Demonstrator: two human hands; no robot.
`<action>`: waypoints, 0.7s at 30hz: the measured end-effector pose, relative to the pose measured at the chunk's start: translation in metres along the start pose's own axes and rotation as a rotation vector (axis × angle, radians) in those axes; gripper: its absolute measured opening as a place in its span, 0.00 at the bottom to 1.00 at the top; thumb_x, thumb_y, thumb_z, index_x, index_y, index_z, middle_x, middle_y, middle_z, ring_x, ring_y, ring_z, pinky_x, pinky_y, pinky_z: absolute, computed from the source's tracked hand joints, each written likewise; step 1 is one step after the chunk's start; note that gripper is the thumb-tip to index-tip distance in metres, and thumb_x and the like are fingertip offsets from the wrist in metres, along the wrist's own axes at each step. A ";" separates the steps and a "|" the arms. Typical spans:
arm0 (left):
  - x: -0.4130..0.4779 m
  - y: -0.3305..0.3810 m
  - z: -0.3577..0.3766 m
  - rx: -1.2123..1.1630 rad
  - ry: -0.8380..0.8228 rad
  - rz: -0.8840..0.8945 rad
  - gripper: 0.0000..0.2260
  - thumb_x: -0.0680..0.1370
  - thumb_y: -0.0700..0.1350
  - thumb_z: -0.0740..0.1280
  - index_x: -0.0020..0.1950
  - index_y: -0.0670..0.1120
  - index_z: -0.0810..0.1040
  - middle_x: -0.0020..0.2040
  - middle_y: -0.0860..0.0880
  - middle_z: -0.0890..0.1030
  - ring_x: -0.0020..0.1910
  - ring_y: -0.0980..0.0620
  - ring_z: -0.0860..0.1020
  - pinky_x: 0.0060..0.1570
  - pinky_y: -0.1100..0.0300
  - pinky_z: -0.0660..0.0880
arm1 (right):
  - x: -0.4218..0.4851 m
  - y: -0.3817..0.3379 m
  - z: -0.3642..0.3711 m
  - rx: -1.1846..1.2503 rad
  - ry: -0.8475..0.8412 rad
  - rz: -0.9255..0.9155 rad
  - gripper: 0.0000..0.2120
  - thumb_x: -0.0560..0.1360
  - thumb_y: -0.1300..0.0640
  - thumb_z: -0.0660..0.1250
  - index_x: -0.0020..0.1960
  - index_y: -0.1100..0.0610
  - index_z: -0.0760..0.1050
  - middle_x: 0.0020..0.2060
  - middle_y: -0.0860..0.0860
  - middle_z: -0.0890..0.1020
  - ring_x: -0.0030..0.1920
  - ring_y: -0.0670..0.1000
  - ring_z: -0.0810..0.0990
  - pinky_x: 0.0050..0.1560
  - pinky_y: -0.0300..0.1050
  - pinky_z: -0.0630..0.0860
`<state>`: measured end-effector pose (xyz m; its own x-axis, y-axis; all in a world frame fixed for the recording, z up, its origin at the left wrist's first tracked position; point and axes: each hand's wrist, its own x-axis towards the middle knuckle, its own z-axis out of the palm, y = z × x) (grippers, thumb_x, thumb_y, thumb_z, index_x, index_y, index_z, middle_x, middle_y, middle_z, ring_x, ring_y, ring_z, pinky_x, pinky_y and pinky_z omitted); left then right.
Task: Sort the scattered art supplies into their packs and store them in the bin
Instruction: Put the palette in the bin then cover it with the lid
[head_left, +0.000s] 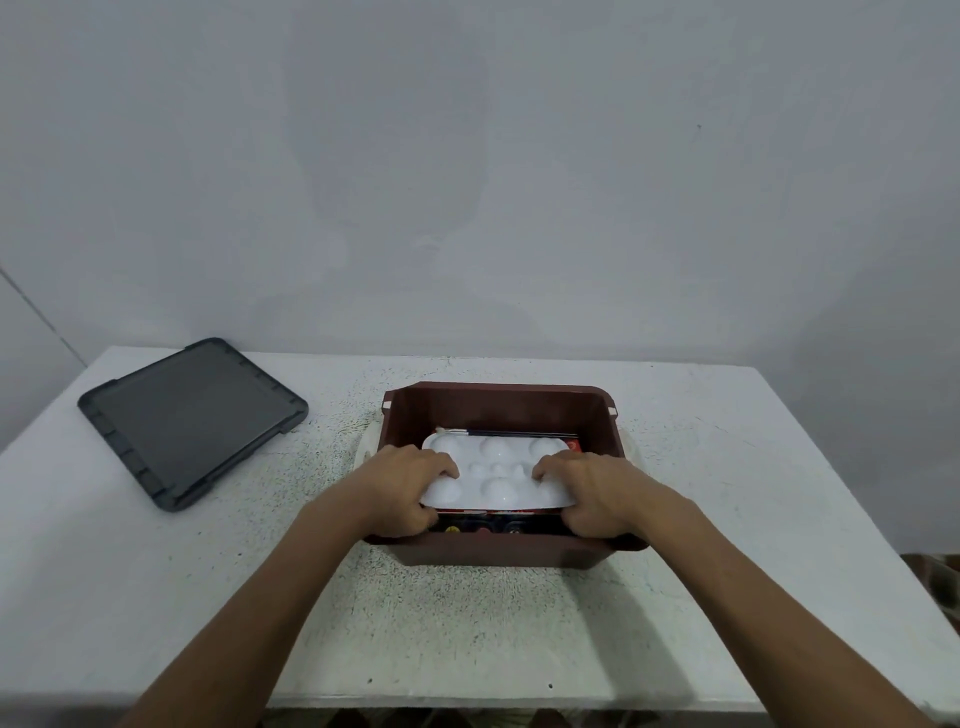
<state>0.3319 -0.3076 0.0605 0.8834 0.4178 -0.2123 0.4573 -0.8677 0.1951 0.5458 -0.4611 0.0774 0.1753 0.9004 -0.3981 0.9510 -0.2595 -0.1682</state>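
— Inside the bin (498, 405), mid-table (156, 571): we note the white palette (496, 475) flat atop the packs (493, 522), long axis left to right.

— Left hand (402, 491) and right hand (592, 493) each curl closed around an end, likely seating it level. Brush (519, 432) lies parallel behind; lid (192, 421) waits apart.

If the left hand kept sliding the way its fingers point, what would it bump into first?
The left hand points right across the white palette, which it already grips. Going on, it would probably meet the right hand on the palette's other end, though depth is hard to judge.
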 end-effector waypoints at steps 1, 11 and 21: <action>0.001 -0.002 0.001 -0.014 -0.011 0.001 0.25 0.74 0.54 0.65 0.71 0.53 0.69 0.66 0.52 0.75 0.62 0.50 0.72 0.63 0.56 0.65 | 0.000 0.000 -0.001 0.006 -0.008 -0.003 0.30 0.71 0.55 0.64 0.72 0.46 0.64 0.71 0.48 0.69 0.67 0.54 0.72 0.65 0.51 0.71; 0.006 -0.008 0.003 -0.180 0.157 -0.016 0.16 0.79 0.58 0.63 0.64 0.52 0.75 0.62 0.54 0.76 0.59 0.56 0.75 0.57 0.58 0.72 | 0.007 -0.002 -0.008 0.097 0.030 0.005 0.27 0.72 0.46 0.65 0.71 0.48 0.68 0.69 0.48 0.68 0.64 0.53 0.73 0.65 0.52 0.71; -0.022 -0.060 -0.001 -0.503 0.631 -0.116 0.15 0.76 0.55 0.61 0.54 0.50 0.81 0.52 0.56 0.80 0.51 0.60 0.75 0.52 0.69 0.68 | 0.036 -0.051 -0.033 0.226 0.383 -0.160 0.18 0.79 0.54 0.62 0.68 0.52 0.72 0.63 0.48 0.75 0.60 0.49 0.75 0.62 0.43 0.71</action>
<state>0.2853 -0.2644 0.0542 0.6505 0.7008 0.2930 0.4080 -0.6477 0.6434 0.5115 -0.4040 0.1017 0.1526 0.9883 0.0031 0.9020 -0.1380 -0.4090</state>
